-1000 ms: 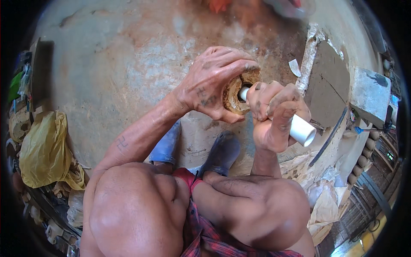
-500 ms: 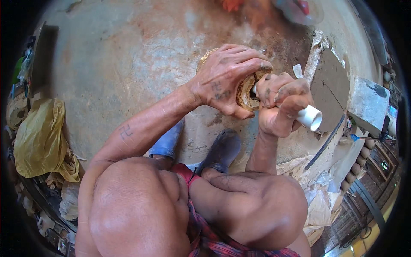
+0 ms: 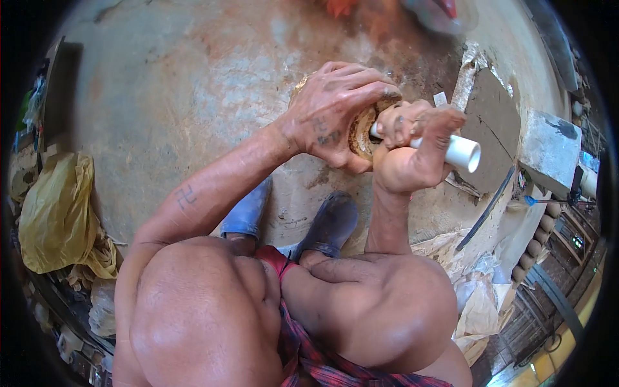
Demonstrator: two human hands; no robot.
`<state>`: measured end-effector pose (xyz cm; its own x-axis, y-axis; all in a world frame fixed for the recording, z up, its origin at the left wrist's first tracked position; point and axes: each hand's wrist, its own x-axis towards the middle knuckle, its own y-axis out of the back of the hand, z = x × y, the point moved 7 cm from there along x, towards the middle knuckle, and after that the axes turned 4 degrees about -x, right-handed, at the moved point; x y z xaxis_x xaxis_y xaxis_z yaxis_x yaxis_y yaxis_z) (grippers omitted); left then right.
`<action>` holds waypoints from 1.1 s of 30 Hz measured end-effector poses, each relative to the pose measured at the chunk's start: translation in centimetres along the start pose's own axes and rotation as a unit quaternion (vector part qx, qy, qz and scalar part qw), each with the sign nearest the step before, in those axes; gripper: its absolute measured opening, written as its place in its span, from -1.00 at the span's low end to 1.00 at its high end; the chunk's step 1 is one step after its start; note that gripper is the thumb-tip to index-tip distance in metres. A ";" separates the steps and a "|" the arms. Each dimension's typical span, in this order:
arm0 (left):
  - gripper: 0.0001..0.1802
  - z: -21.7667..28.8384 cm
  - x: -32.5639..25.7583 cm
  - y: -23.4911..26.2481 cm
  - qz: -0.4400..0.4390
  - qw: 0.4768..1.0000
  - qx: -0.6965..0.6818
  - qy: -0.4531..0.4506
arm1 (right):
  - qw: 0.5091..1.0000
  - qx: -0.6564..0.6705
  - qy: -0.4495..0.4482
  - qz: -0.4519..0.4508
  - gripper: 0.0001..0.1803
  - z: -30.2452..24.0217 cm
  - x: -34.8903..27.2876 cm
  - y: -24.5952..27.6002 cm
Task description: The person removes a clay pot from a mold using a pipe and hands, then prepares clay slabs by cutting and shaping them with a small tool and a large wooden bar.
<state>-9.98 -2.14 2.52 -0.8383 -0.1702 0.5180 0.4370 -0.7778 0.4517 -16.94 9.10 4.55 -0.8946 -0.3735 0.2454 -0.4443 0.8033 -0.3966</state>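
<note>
My left hand (image 3: 342,116) is wrapped around a rough, yellow-brown hollow piece (image 3: 362,132), thumb below and fingers over the top. Its ring-shaped open end faces right, and most of its body is hidden behind the hand. In my right hand (image 3: 412,138) is a white plastic pipe (image 3: 462,153), held at a slant. One end of the pipe points into the opening of the brown piece; how deep it reaches is hidden. The other end, round and hollow, sticks out to the right. Dried mud marks the fingers of both hands.
Beyond my right hand lie a flat grey-brown slab (image 3: 493,119) and a pale block (image 3: 550,151). A black strip (image 3: 487,209) and crumpled paper (image 3: 480,309) are to the right. A yellowish plastic bag (image 3: 58,216) sits left. My shoes (image 3: 332,222) rest on the floor below.
The pipe's free end has swung upward in the picture, and more of the pipe shows. My right hand has turned with it, its thumb now raised. My left hand keeps its hold.
</note>
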 end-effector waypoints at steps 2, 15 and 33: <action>0.01 -0.1 -0.3 0.0 -0.006 1.000 -0.006 0.007 | 1.000 0.020 0.001 0.004 -0.55 -0.1 0.2 -0.1; 0.04 -0.6 -0.5 0.1 -0.007 1.000 -0.010 -0.011 | 0.983 -0.179 -0.027 -0.041 -0.57 -1.2 0.1 -2.0; 0.11 -0.2 -0.4 0.1 -0.008 1.000 -0.005 -0.020 | 0.992 -0.084 0.036 -0.081 -0.56 -3.3 0.9 -1.9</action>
<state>-9.69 -2.24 2.22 -0.8315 -0.1329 0.5394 0.4195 -0.7868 0.4527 -16.76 8.76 8.47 -0.8033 -0.4753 0.3590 -0.5625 0.8035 -0.1948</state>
